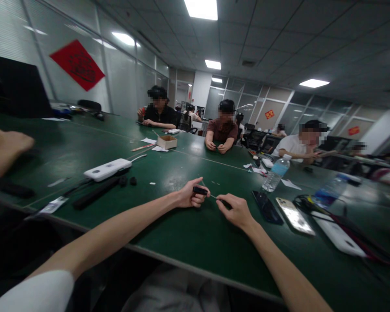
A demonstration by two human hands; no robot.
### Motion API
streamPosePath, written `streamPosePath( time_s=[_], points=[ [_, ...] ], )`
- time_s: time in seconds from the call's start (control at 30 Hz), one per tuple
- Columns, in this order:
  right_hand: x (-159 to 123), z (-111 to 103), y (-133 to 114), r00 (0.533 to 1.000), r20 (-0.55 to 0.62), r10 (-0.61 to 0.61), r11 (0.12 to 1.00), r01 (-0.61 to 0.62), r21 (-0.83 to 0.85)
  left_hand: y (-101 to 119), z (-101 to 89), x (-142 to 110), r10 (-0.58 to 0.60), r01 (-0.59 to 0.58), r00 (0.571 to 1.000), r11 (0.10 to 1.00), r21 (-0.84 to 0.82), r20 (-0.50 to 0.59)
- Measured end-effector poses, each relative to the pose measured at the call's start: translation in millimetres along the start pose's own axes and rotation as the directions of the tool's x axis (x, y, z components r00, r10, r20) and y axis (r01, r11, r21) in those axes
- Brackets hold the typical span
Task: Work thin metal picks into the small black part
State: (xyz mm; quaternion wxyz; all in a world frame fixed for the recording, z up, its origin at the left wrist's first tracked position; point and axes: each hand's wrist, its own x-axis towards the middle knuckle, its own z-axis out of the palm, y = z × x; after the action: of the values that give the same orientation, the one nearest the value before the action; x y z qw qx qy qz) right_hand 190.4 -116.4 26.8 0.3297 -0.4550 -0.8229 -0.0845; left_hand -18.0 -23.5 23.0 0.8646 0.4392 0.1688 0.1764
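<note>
My left hand (190,194) is over the middle of the green table, fingers curled round a small black block-like object (200,190). One finger of that hand points up and away. Just to the right, my right hand (235,210) pinches the end of a thin, pale, wire-like piece (212,197). This piece spans the short gap between my hands and reaches towards the black object. Whether the two are joined I cannot make out. A dark phone (267,207) lies to the right of my right hand.
Left on the green table (169,234) lie a white power bank (108,169) and a black stick (95,194). A co-worker's hand (11,144) is at far left. Right are a water bottle (276,174), a gold-rimmed phone (294,216) and cables. Several people sit beyond, near an open box (167,142).
</note>
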Motion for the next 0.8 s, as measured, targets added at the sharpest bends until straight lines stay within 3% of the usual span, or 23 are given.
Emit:
streamPosePath(
  time_s=[0.27, 0.53, 0.8],
  points=[
    [-0.5, -3.0, 0.6, 1.000, -0.025, 0.007, 0.999, -0.006, 0.033, -1.8, -1.5, 0.4, 0.005, -0.006, 1.000, 0.999, 0.035, 0.027],
    [-0.4, -3.3, -3.4, 0.999, -0.033, -0.011, 0.998, 0.012, 0.057, -3.2, 1.9, -2.5, 0.039, -0.038, 0.999, 0.999, 0.036, -0.018],
    [2.0, -4.9, -1.9, 1.000, -0.020, 0.008, 1.000, -0.009, -0.019, 0.7, 7.5, -2.5, 0.043, -0.044, 0.999, 0.999, -0.021, -0.014]
  ],
)
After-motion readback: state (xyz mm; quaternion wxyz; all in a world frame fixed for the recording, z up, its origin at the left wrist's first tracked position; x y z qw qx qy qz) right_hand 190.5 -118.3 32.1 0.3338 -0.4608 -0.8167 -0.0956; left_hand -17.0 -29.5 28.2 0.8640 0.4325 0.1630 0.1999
